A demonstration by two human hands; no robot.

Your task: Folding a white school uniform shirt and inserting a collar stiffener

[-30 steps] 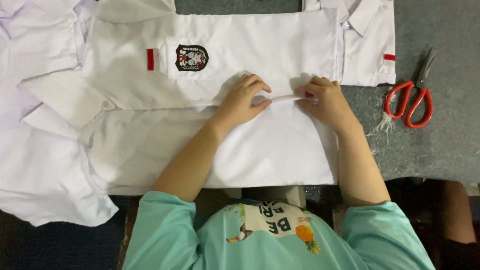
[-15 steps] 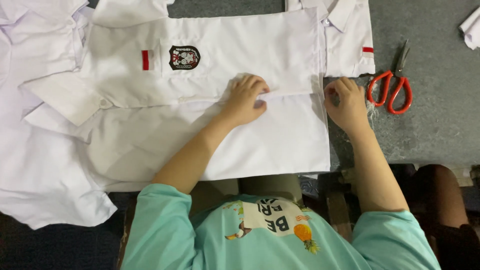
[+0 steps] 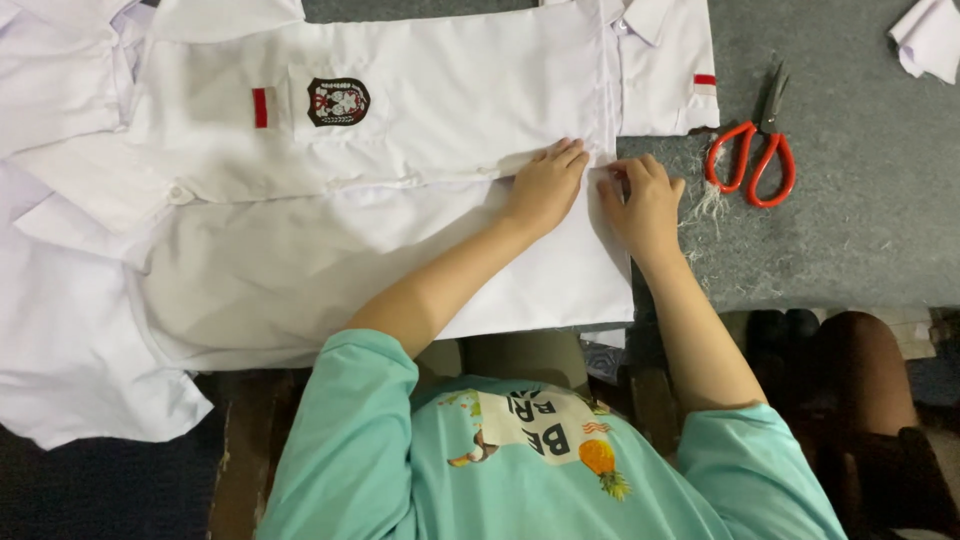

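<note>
beside the red scissors (image 3: 752, 152), both hands, left hand (image 3: 545, 185) and right hand (image 3: 645, 200), press flat, grip spread, on the white shirt (image 3: 420, 130).

shirt (image 3: 400, 200): collar end was cut off by the top and left edges.
shirt hem: part lay hidden under the left hand (image 3: 545, 185) and forearm.
white cloth (image 3: 928, 38): cut by the top-right corner.
badge (image 3: 338, 101): design too small to tell.
</note>
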